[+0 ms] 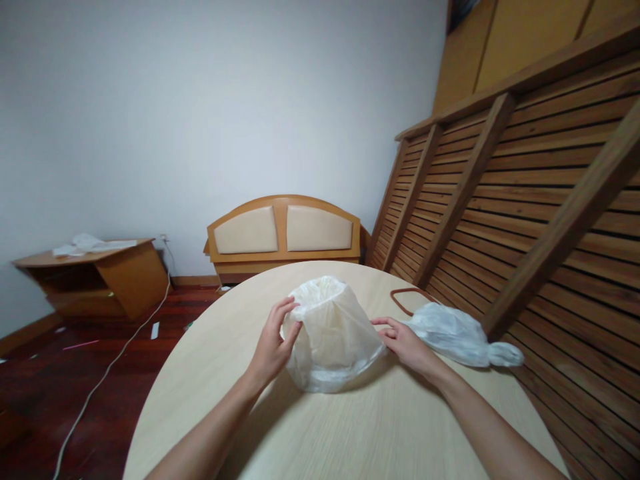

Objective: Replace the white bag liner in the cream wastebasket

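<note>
A white, translucent plastic bag stands puffed up on the round, pale wooden table, its mouth open at the top. Something pale yellowish shows faintly through its side; I cannot tell what. My left hand is closed on the bag's upper left rim, fingers over the thumb. At the lower right, my right hand pinches a stretched-out part of the bag between thumb and fingers. Just right of that hand lies a knotted, filled white plastic bag, and behind it a brown loop-shaped handle.
Slatted wooden panels lean along the table's right side. A padded wooden headboard stands against the wall beyond. Left, a low wooden cabinet bears white sheets, and a white cable crosses the dark red floor.
</note>
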`<state>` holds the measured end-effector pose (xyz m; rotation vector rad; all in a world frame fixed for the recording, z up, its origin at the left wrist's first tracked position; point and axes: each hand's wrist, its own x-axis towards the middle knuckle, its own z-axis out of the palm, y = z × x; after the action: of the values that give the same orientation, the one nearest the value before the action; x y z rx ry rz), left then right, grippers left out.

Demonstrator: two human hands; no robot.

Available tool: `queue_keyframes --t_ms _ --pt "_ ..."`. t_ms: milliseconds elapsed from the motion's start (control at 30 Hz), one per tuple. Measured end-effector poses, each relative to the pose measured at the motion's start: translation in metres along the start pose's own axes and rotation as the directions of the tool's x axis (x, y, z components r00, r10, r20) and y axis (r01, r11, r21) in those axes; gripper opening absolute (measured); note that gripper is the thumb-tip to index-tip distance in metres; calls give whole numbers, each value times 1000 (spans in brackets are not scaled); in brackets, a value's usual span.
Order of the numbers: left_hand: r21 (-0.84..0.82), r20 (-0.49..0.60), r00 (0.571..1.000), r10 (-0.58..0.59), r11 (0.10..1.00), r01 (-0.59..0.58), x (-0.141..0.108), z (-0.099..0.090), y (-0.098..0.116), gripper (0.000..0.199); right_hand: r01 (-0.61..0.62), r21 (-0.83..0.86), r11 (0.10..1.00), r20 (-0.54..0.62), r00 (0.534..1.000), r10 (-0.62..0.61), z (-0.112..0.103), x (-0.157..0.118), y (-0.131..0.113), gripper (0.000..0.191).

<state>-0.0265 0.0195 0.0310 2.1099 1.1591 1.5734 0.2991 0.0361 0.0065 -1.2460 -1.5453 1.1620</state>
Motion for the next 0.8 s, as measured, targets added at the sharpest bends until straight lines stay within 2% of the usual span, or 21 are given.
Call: queue_keyframes --t_ms 100,200,300,433,500,600,700,800 --pt "22 28 999 47 999 -47 0 -2 8 29 51 -86 995 10 999 -50 -5 1 5 46" --pt "48 63 993 103 993 -106 -1 -2 16 27 108 -249 963 -58 990 -127 -9 2 4 39" --pt "72 112 983 146 985 -155 -3 -2 22 27 159 -377 913 -190 951 -244 -10 -1 -8 36" --pt "73 154 967 205 973 -218 -7 1 28 30 179 -386 905 -293 906 -305 -6 -4 -33 44" --pt "64 159 962 222 970 -235 -8 3 30 31 197 -365 910 -291 904 -313 -4 -2 -47 47" --pt "54 154 959 237 967 -248 -10 4 32 31 211 -352 912 -229 925 -303 -1 8 -73 44" --pt "48 153 956 250 965 -259 -12 5 34 31 199 -420 885 -174 940 -294 5 21 -102 40" --pt "44 157 954 254 964 -264 -14 6 36 31 198 -481 854 -128 948 -292 13 31 -122 45"
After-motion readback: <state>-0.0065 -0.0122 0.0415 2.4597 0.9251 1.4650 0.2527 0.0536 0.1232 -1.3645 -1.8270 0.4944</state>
